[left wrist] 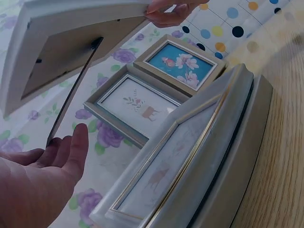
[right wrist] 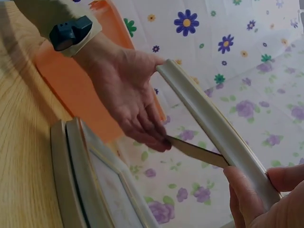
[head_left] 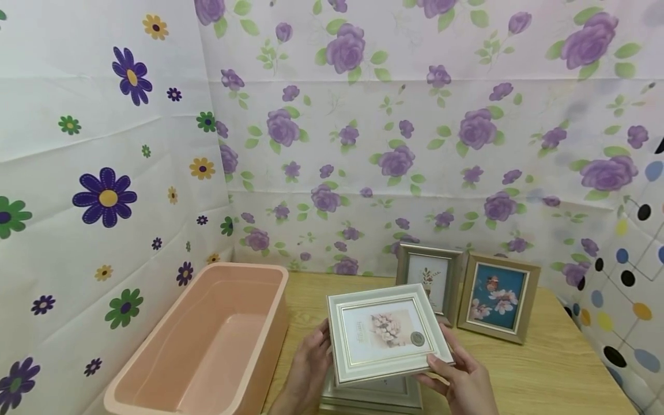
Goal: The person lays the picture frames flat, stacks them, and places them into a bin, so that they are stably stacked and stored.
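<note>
"How is the white picture frame (head_left: 386, 333) handling?"
"Likely light and stiff, fragile in front; its rim (head_left: 338, 337) is offering the grip."
"And the hands?"
"The left hand (head_left: 309, 360), fingers nearly straight, is touching the easel strut (left wrist: 75, 91); the frame is lying between, over stacked frames (head_left: 373, 397); the right hand (head_left: 467, 377) is pinching the rim."

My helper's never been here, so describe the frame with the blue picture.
On the wooden table, look past the raised white frame toward the floral backdrop. The right-hand standing frame shows pink blossoms on blue; its left neighbour shows mostly white.
</note>
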The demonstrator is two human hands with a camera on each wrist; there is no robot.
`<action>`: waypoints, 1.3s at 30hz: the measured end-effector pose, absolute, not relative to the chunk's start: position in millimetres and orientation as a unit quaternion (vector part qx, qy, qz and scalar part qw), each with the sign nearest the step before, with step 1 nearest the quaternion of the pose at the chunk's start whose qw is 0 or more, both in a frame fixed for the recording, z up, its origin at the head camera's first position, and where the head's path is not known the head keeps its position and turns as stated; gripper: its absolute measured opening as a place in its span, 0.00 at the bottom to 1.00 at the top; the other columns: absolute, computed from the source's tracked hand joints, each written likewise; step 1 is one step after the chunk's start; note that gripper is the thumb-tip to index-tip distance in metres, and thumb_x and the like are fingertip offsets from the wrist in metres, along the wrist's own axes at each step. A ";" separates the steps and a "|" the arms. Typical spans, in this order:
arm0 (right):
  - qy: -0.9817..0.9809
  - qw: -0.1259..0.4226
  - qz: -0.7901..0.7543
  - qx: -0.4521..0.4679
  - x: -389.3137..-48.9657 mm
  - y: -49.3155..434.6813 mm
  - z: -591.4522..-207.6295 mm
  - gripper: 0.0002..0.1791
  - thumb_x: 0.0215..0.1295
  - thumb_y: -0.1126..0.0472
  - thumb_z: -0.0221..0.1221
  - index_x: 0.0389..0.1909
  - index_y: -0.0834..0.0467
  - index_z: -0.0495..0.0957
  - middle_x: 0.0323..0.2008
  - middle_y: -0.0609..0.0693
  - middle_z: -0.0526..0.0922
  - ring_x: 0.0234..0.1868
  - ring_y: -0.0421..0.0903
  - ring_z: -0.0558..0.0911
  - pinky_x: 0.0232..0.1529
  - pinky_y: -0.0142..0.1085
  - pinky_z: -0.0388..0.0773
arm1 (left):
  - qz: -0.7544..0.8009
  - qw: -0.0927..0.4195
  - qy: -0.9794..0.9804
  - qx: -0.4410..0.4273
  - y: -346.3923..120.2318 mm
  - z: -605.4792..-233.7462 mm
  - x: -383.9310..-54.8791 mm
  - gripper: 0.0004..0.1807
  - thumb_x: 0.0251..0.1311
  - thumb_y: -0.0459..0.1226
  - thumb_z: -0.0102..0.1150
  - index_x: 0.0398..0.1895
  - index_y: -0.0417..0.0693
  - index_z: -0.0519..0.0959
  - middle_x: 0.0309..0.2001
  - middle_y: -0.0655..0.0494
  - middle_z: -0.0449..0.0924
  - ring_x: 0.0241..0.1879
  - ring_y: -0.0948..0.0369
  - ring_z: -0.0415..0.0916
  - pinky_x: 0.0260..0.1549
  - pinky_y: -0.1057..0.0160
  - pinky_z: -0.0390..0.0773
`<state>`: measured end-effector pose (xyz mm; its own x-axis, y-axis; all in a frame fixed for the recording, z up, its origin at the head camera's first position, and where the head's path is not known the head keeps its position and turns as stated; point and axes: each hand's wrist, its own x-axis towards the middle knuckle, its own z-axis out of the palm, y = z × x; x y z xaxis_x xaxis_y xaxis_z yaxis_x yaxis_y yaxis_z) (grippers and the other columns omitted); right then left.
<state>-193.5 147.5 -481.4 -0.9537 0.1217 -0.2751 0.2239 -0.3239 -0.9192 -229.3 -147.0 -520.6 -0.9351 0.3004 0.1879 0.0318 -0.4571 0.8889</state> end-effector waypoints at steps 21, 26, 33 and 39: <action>0.599 0.037 -0.780 0.178 -195.0 139.9 -514.2 0.53 0.61 0.78 0.73 0.85 0.45 0.65 0.48 0.55 0.83 0.40 0.50 0.91 0.46 0.46 0.93 | 0.518 -0.007 0.838 0.171 -153.7 -521.1 -207.8 0.81 0.40 0.43 0.91 0.91 0.41 0.40 0.83 0.32 0.51 0.63 0.54 0.67 0.55 0.65 0.81; 0.659 0.069 -0.734 0.150 -196.2 138.7 -516.2 0.60 0.56 0.77 0.77 0.88 0.55 0.57 0.53 0.65 0.81 0.43 0.51 0.89 0.46 0.48 0.93 | 0.495 -0.007 0.852 0.172 -158.0 -525.6 -208.7 0.82 0.39 0.42 0.91 0.89 0.34 0.39 0.83 0.27 0.45 0.69 0.47 0.65 0.59 0.64 0.82; 0.768 0.052 -0.633 0.074 -202.4 139.5 -521.1 0.65 0.43 0.70 0.86 0.84 0.62 0.62 0.58 0.65 0.80 0.43 0.50 0.88 0.42 0.39 0.89 | 0.470 -0.009 0.868 0.161 -165.4 -531.7 -210.9 0.80 0.40 0.45 0.91 0.89 0.33 0.42 0.83 0.28 0.49 0.76 0.35 0.63 0.66 0.50 0.80; 0.837 -0.005 -0.546 0.044 -204.5 133.5 -529.5 0.61 0.34 0.70 0.88 0.76 0.67 0.71 0.53 0.62 0.84 0.45 0.49 0.84 0.41 0.32 0.81 | 0.466 -0.014 0.869 0.164 -168.6 -540.5 -214.4 0.81 0.38 0.45 0.92 0.88 0.34 0.43 0.83 0.25 0.50 0.80 0.28 0.55 0.66 0.23 0.72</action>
